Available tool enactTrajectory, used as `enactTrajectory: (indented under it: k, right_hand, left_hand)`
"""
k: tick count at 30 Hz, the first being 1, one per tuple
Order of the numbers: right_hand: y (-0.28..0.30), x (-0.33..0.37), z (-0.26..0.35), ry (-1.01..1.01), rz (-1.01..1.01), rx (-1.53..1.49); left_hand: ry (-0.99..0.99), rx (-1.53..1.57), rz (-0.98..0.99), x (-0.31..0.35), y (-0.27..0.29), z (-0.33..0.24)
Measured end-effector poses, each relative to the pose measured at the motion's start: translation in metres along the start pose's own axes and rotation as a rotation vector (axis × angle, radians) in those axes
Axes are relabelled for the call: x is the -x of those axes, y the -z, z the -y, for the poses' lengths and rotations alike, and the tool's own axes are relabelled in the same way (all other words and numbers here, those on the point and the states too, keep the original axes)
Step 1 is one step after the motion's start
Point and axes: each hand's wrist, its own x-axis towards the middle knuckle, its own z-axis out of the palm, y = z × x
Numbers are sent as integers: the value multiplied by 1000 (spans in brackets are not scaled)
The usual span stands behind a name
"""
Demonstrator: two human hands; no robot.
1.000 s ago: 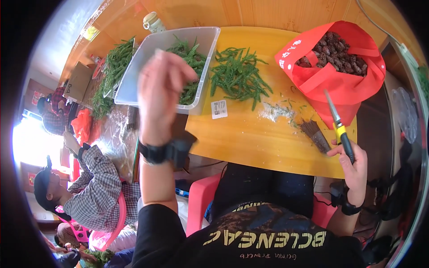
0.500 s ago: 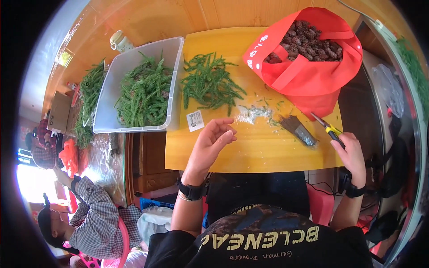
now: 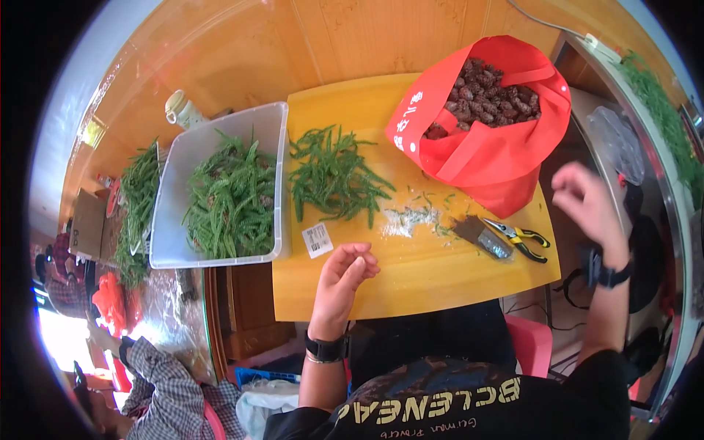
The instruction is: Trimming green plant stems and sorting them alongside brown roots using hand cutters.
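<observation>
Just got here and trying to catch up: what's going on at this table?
Someone is at a yellow table, and nothing shows in either hand. The left hand, fingers curled, is over the table's near part; the right hand is raised past its right edge, slightly blurred. Pliers lie beside a bundle of brown sticks. A pile of green sprigs lies between a clear bin holding more greenery and a red bag of pine cones.

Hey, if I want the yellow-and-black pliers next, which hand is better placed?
Probably your right hand. It's nearer the pliers, looks empty, and their handles point toward that side. Your left hand is farther off, with the brown bundle lying between.
</observation>
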Motion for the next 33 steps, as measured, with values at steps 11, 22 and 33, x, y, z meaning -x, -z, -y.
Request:
enactTrajectory:
  k: [11,22,33]
  right_hand:
    - [-32,-225,5,441,313,486]
    - [-104,-234,32,604,623,353]
    - [-123,-248,0,807,578,426]
  left_hand:
    - [-54,180,111,7,9,17]
    - [-11,201,115,8,14,17]
    - [3,227,114,7,11,14]
